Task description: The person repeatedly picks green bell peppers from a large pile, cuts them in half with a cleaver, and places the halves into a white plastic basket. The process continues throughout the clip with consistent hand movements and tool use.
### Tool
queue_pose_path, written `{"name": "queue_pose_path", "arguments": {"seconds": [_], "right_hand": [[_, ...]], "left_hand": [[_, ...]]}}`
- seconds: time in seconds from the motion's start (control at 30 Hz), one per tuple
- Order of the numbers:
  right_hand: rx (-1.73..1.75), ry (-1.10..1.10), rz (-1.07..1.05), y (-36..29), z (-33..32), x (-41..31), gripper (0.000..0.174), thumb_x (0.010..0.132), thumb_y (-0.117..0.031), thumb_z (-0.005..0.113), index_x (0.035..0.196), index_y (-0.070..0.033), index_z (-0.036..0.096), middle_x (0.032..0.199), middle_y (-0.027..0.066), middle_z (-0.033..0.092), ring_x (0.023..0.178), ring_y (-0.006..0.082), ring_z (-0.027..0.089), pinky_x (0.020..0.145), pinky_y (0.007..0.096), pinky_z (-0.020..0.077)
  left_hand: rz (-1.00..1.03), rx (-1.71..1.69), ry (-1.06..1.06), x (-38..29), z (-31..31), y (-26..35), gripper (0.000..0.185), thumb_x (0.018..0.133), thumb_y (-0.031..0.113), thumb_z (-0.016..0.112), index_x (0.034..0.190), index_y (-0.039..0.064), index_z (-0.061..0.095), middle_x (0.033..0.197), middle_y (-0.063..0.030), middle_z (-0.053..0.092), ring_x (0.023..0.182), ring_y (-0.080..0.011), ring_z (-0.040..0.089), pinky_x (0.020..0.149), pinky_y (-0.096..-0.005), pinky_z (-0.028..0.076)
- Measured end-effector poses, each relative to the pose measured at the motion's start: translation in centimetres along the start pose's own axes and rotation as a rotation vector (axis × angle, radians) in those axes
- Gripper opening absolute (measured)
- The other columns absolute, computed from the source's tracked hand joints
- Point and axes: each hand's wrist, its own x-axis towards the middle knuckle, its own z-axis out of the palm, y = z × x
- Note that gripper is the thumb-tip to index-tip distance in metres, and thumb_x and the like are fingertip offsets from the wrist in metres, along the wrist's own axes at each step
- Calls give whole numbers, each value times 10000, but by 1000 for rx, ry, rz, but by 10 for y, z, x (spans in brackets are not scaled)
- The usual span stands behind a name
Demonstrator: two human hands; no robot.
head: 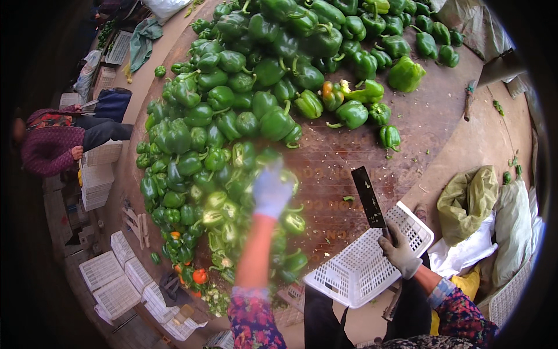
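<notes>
My left hand, in a pale glove, is blurred over cut green bell peppers on the brown tabletop. Its fingers are too smeared to show whether it grips anything. A gloved right hand of mine is closed around the handle of a dark, broad-bladed cleaver, whose blade points away from me and carries small green bits. Under that hand a white perforated plastic basket lies tilted across my lap. Whole green bell peppers form a large heap beyond my left hand.
Several loose peppers lie right of the heap. Red peppers and chopped scraps sit at lower left. A wooden-handled tool, sacks and white crates surround the table. Another person stands at far left.
</notes>
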Motion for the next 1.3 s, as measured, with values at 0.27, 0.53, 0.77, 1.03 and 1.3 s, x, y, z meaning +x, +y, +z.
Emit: {"name": "queue_pose_path", "arguments": {"seconds": [0.27, 0.53, 0.77, 1.03, 1.3], "right_hand": [[98, -15, 9, -4, -3, -13, 598, 971, -64, 617, 1526, -27, 398, 1119, 20, 571, 797, 77, 490, 672, 224, 447], [-14, -67, -29, -46, -24, -20, 552, 984, -82, 616, 1491, 9, 417, 1306, 120, 576, 1226, 176, 518, 1081, 314, 402], [-188, -257, 66, -80, -29, -11, 593, 977, -185, 647, 1506, -43, 420, 1075, 76, 587, 987, 186, 573, 886, 340, 481], [-337, -286, -102, -90, -5, 13, 531, 981, -214, 631, 1445, -34, 447, 969, 151, 621, 891, 301, 633, 814, 407, 516], [-493, -263, -223, -57, 32, 61, 590, 973, -217, 605, 1497, -67, 380, 1155, 260, 646, 1047, 454, 644, 886, 503, 524]], "left_hand": [[123, 155, 355, 95, -52, 54, 916, 749, 348, 828, 1508, 89, 384, 1462, -194, 504, 1299, -385, 530, 1096, -446, 446], [-40, -1332, -33, -35, 70, 43, 590, 839, 224, 833, 1319, 7, 567, 1239, -90, 645, 1091, -217, 620, 1027, -344, 478], [-30, -1491, 119, -48, 138, 34, 458, 871, 163, 796, 1256, 9, 602, 1152, -65, 674, 1037, -173, 624, 979, -328, 486], [-54, -1378, 87, -33, 130, 29, 439, 876, 138, 750, 1252, -29, 596, 1146, -118, 683, 1029, -209, 635, 968, -344, 489], [-9, -1403, 91, -27, 134, 23, 423, 903, 152, 757, 1258, -19, 603, 1148, -86, 678, 991, -165, 638, 890, -325, 540]]}}
